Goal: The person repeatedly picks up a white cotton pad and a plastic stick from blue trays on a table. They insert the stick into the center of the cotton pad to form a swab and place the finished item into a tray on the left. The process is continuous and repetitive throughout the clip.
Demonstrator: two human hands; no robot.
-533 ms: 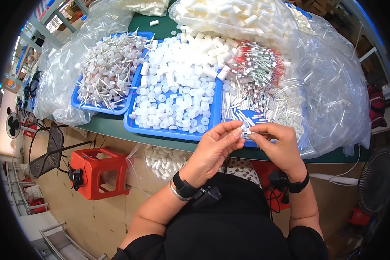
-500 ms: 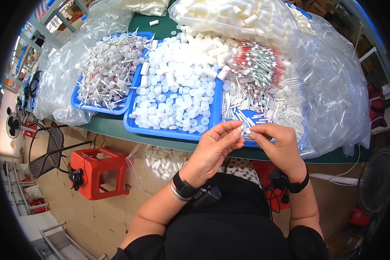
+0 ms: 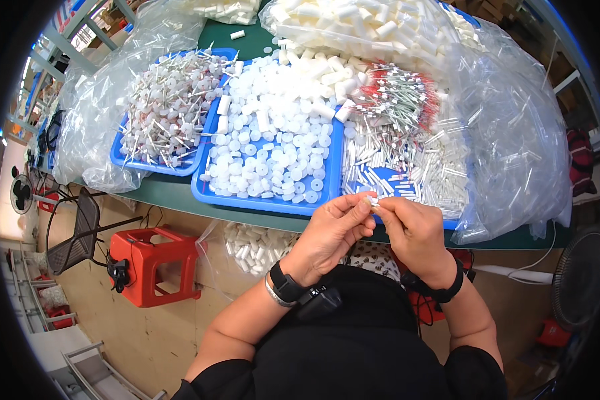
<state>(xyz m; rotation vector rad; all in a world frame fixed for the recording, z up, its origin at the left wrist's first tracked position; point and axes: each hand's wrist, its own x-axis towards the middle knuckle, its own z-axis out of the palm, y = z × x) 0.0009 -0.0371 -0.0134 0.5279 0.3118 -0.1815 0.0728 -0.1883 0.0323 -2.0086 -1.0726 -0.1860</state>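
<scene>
My left hand (image 3: pixel 340 230) and my right hand (image 3: pixel 413 237) meet above the table's near edge, fingertips almost touching. Both pinch a small white piece (image 3: pixel 373 200), mostly covered by the fingers; its exact kind is hard to make out. Just beyond them, a blue tray (image 3: pixel 383 175) holds many thin white tubes (image 3: pixel 407 157) and a heap of red and white wires (image 3: pixel 397 100) with small white ends. Left of it, another blue tray (image 3: pixel 247 199) carries translucent white discs (image 3: pixel 263 163) with center holes and some white cylinders (image 3: pixel 323 70).
A third blue tray (image 3: pixel 132 162) at the left is piled with stemmed discs (image 3: pixel 170 110). Clear plastic bags lie at the left (image 3: pixel 90 127) and right (image 3: pixel 513 147). A red stool (image 3: pixel 150 267), a mesh chair (image 3: pixel 77 230) and a black fan (image 3: pixel 583 280) stand around the table.
My right hand has turned inward and closed more tightly, its wrist shifting slightly down and left. The white piece has moved a little left; my left hand stays nearly in place.
</scene>
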